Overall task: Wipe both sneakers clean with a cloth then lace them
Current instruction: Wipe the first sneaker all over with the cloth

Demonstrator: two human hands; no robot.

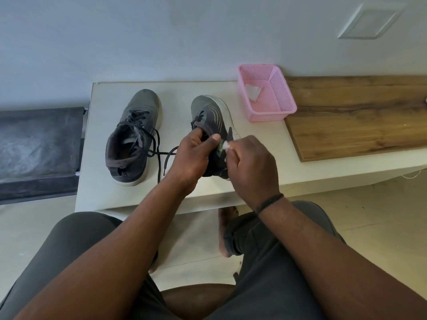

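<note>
Left hand grips right sneaker — right hand presses cloth.

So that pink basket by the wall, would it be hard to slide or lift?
Probably easy. The pink basket looks like thin perforated plastic holding only a small white piece, so likely light. Its flat base on the smooth white table suggests that it would slide rather than tip. The mesh walls may flex.
</note>
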